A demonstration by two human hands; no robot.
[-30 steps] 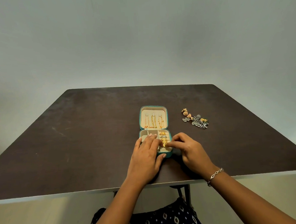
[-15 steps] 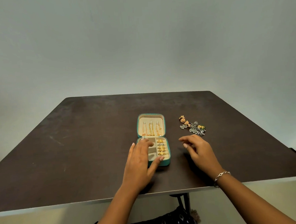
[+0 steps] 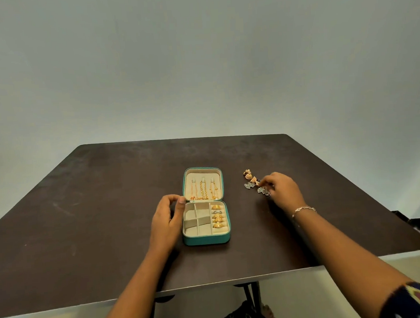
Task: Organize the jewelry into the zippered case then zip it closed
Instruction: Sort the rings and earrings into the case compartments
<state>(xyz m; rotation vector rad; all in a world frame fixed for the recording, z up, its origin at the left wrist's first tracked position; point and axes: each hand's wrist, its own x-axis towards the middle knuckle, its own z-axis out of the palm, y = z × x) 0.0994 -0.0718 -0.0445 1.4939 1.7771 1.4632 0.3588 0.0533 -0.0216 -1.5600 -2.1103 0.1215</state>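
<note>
A dark desk (image 3: 84,215) is seen from above, and the teal zippered case (image 3: 207,240) is set open on it, a little toward the near edge and between the two forearms. With the lid (image 3: 202,173) swung back on the far side, the long axis of the case runs straight away from the person. Gold chains (image 3: 203,188) are hung in the lid. Gold rings (image 3: 217,216) are lined up in the right column of the tray, while the compartments (image 3: 191,217) on its left side are seen unfilled.

The hands are held well apart. The left hand (image 3: 167,219) is laid against the left wall of the case with its fingers loosely curled, and nothing is seen in its grasp. The right hand (image 3: 283,188) is reached out to the loose earrings (image 3: 249,179), which are grouped on the desk to the right of the lid, apart from the case. The group's long axis is slanted from far-left to near-right, so its near end is pointed at the right hand, clearly the nearer one. A silver earring (image 3: 263,191) at that end is covered by the curled fingertips and appears to be pinched. From there, a carry leftward to the open compartments would be called for.
</note>
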